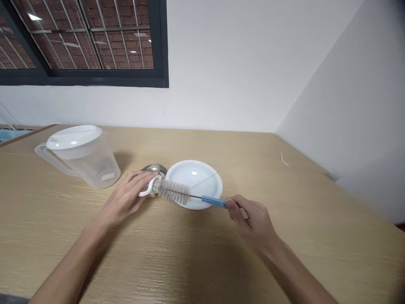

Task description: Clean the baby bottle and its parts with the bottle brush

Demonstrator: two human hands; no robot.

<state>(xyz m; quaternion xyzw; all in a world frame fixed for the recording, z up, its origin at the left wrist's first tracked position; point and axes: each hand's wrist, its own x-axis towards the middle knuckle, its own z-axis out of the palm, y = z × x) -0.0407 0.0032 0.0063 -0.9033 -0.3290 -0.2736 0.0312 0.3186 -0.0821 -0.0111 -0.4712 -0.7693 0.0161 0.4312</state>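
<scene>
My left hand (pixel 126 197) is closed round a small white cup (pixel 149 188) lying on its side on the wooden table (pixel 202 253), its handle ring showing below my fingers. My right hand (pixel 251 217) pinches the blue handle of a bottle brush (pixel 177 192). The brush's white bristles point into the cup's mouth, and its wire shaft crosses the near rim of a white plate (pixel 207 169). A shiny metal object (pixel 155 169) lies just behind the cup, partly hidden.
A clear plastic pitcher with a white lid (pixel 82 154) stands at the back left. White walls meet in a corner at the back right. A small pale scrap (pixel 284 159) lies near the right edge. A dark-framed window is at the upper left.
</scene>
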